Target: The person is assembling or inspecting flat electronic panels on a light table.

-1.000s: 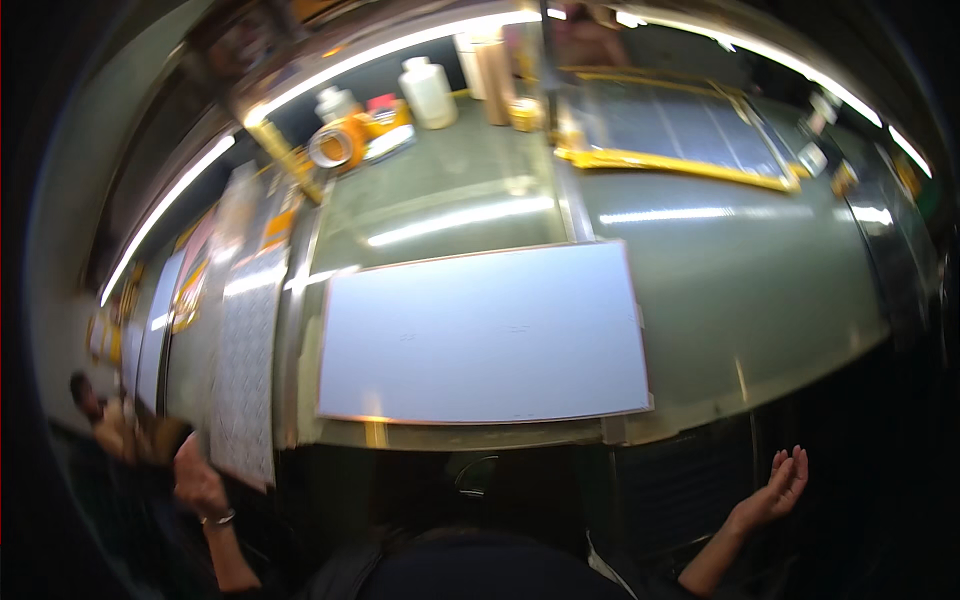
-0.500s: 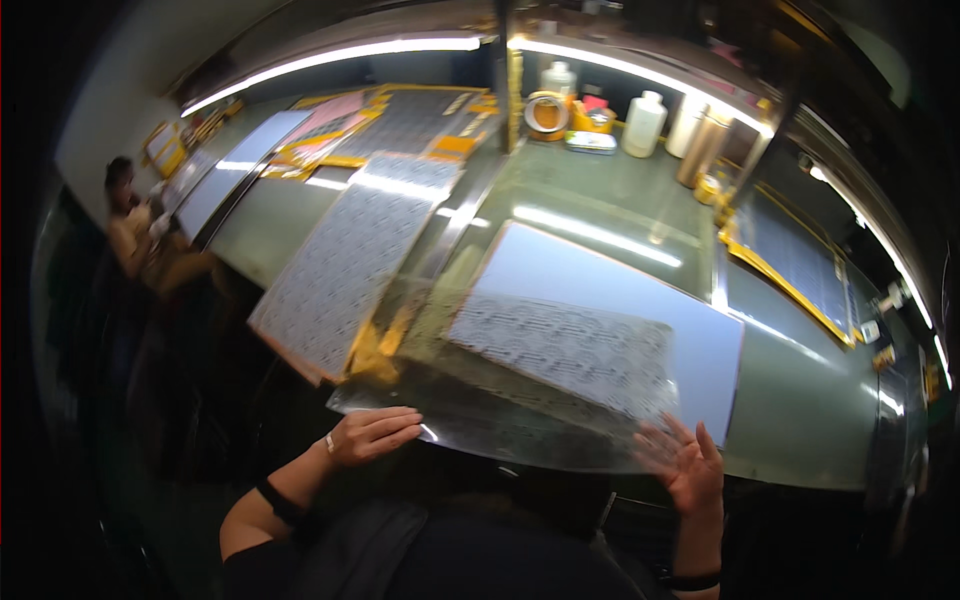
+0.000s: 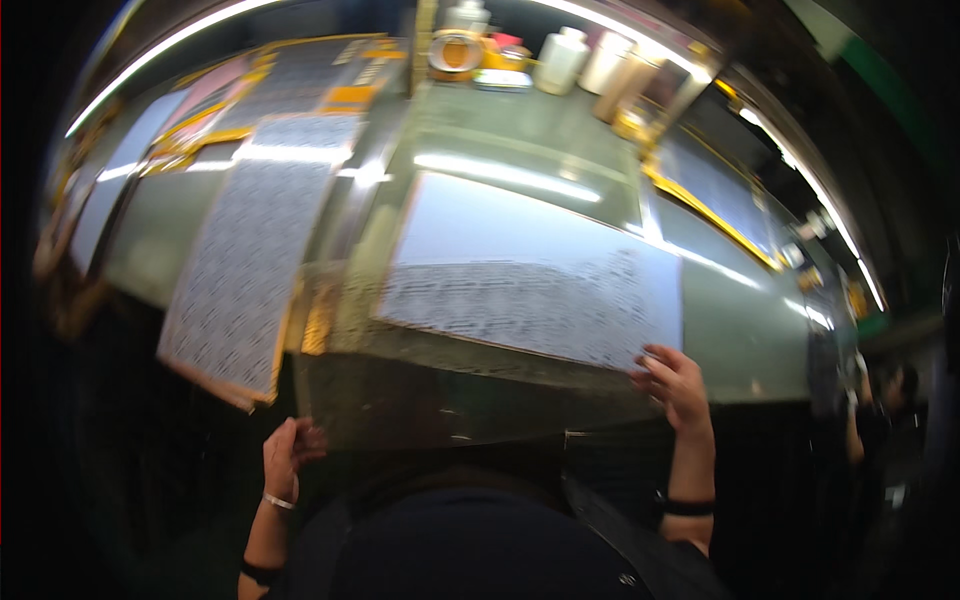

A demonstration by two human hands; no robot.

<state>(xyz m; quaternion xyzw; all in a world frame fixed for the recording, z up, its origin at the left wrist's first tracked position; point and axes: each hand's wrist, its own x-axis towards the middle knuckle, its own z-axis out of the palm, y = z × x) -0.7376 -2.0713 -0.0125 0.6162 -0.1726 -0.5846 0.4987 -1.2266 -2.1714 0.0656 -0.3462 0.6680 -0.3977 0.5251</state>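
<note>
A large clear plastic film (image 3: 400, 400) stretches between my hands and hangs over the table's near edge. My left hand (image 3: 288, 455) pinches its near left corner, fingers curled together. At the film's right side, my right hand (image 3: 677, 388) has bent fingers closed on the edge, somewhat blurred. Under the film's far part lies a pale blue-white board (image 3: 540, 235) with an orange-brown rim. Rows of small dark marks show across the board's nearer half; whether they are on the film or the board I cannot tell.
Left of the board, a long patterned sheet (image 3: 255, 220) juts past the table edge. Yellow-edged frames (image 3: 310, 85) lie beyond it, another frame (image 3: 710, 195) at right. White bottles (image 3: 562, 60) and a tape roll (image 3: 455, 54) stand at the back. A person (image 3: 880, 410) is at far right.
My left hand has moved left and down to the film's corner. My right hand's spread fingers have curled in at its edge and risen. The view has swung right.
</note>
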